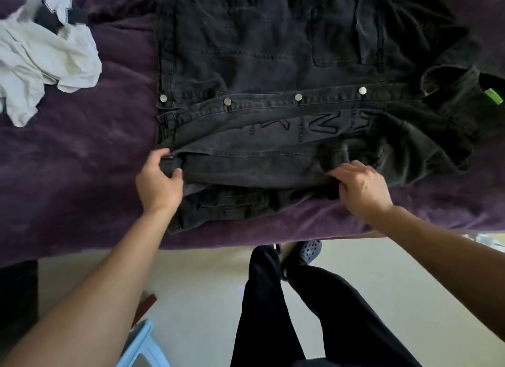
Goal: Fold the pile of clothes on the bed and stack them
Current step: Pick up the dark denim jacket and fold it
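A black denim jacket point(273, 65) with silver snap buttons lies spread across the purple bed cover point(82, 153), collar and green label to the right. Its near side is folded over in a long band. My left hand point(159, 180) grips the folded edge at the jacket's hem corner, thumb on top. My right hand point(360, 186) pinches the same folded edge further right, fingers curled into the cloth. A crumpled white and black garment point(46, 60) lies at the upper left of the bed.
The bed's near edge runs across the middle of the view, with pale floor below it. My legs in black trousers point(287, 312) and dark clogs stand at the edge. A light blue stool point(142, 347) sits at the lower left.
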{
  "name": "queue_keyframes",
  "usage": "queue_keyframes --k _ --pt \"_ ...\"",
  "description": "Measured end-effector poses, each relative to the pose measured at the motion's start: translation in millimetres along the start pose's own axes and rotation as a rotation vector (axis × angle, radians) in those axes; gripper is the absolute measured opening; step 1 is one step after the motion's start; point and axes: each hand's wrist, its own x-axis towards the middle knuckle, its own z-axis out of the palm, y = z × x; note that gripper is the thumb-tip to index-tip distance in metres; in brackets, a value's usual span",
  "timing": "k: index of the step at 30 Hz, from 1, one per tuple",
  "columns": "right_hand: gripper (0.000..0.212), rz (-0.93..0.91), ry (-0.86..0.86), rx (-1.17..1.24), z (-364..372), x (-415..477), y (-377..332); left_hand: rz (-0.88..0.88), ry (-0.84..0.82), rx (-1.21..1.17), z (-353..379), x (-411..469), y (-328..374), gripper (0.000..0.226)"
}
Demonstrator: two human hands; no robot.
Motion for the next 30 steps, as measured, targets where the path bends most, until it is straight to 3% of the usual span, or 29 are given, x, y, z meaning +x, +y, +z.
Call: queue_keyframes --k 1,3,5,7,9,11,13,16,19,22,25,30 --pt "0.036 -0.075 -0.004 -0.007 -2.7 -5.4 3.2 0.040 0.015 0.188 -7.3 -1.3 -2.7 0.041" --pt "0.035 -0.198 -0.196 -0.063 -6.7 -19.4 8.6 0.089 -0.072 0.524 -16.3 -12.4 -7.6 0.044" --pt "0.041 -0.207 -0.404 -0.143 -7.7 -35.7 18.3 0.250 -0.102 0.671 -16.9 -30.1 -8.0 0.049" --pt "0.064 -0.142 -0.325 -0.156 -11.2 -39.6 30.5 0.520 -0.066 0.623 -8.1 -50.3 -2.1 0.050" --pt "0.088 -0.085 -0.263 -0.240 -12.4 -37.3 39.7 0.726 -0.149 0.630 11.5 -74.6 5.0 0.062" --pt "0.108 -0.082 -0.321 -0.361 -7.2 -33.1 46.6 0.715 -0.353 0.787 33.3 -93.0 9.6 0.085" --pt "0.117 -0.072 -0.386 -0.436 3.2 -25.7 54.0 0.569 -0.424 0.889 51.9 -91.0 4.5 0.098" --pt "0.099 -0.038 -0.348 -0.431 19.6 -11.4 57.6 0.438 -0.333 0.905 63.4 -70.6 -2.3 0.094" --pt "0.076 -0.060 -0.269 -0.360 27.6 -11.1 59.0 0.470 -0.302 0.894 60.6 -64.6 -8.2 0.070" --pt "0.074 -0.100 -0.243 -0.191 12.5 -31.6 60.7 0.504 -0.332 0.770 36.8 -76.1 -4.0 0.066" --pt "0.073 -0.070 -0.383 -0.076 -20.6 -44.3 62.8 0.477 -0.450 0.641 1.8 -82.8 6.6 0.068" --pt "0.036 0.131 -0.559 0.142 -86.4 23.2 60.1 0.384 -0.603 0.437 -52.8 -18.9 53.3 0.042"
